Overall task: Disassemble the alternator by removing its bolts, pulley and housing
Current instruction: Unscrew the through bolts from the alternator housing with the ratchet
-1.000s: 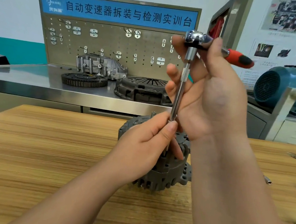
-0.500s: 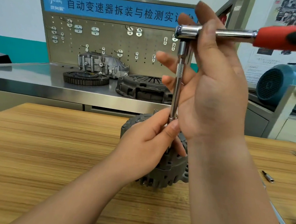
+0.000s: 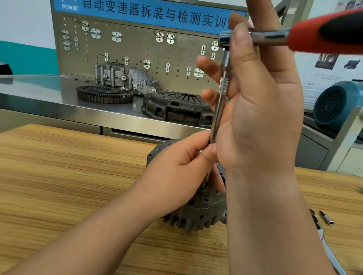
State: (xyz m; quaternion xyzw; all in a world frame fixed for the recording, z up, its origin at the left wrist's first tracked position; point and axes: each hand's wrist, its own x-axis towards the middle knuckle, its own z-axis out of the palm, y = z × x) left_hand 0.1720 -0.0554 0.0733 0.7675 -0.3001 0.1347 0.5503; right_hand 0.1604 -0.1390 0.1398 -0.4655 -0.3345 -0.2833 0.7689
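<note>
The dark grey alternator stands on the wooden table, half hidden behind my hands. A ratchet wrench with a red and black handle carries a long steel extension bar that runs straight down to the alternator's top. My left hand pinches the bar's lower end just above the housing. My right hand holds the ratchet head, thumb across the front and fingers behind the bar. The bolt under the bar's tip is hidden.
A second wrench and a small bit lie on the table at the right. Behind, a steel bench holds a ring gear, a cast housing and a clutch cover. A blue motor stands at the right.
The ratchet handle has swung round from pointing away to the right toward the camera. My right hand turned with it. My left hand stays pinched on the bar.
</note>
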